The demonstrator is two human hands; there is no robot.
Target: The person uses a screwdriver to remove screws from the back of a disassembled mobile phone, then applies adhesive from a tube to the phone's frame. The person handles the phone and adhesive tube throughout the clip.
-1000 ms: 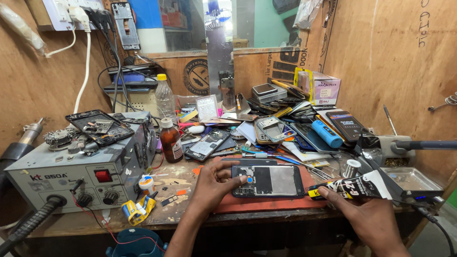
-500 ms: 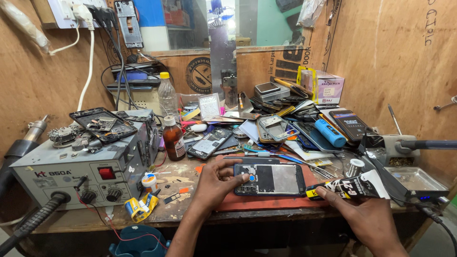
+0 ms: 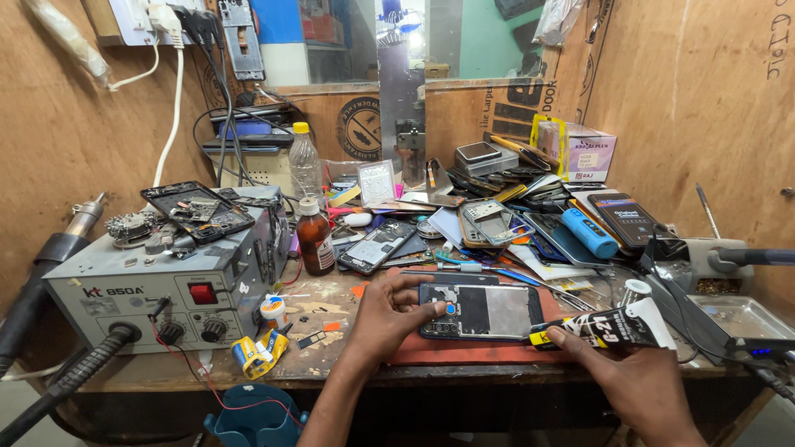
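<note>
An opened phone (image 3: 484, 311) lies back-up on a red mat (image 3: 464, 352) at the bench's front edge, its inner parts and a blue dot showing. My left hand (image 3: 389, 313) rests on the phone's left end, thumb and fingers pinning it down. My right hand (image 3: 633, 377) holds a black and yellow glue tube (image 3: 609, 326) with its tip at the phone's lower right corner.
A grey hot-air rework station (image 3: 157, 285) with hoses stands at left, phone parts on top. A brown bottle (image 3: 315, 240), a clear bottle (image 3: 305, 165), several phones and tools crowd the back. A metal tray (image 3: 733, 319) and a tool stand (image 3: 720, 258) sit at right.
Both hands stay at the phone with almost no movement. The view has shifted slightly.
</note>
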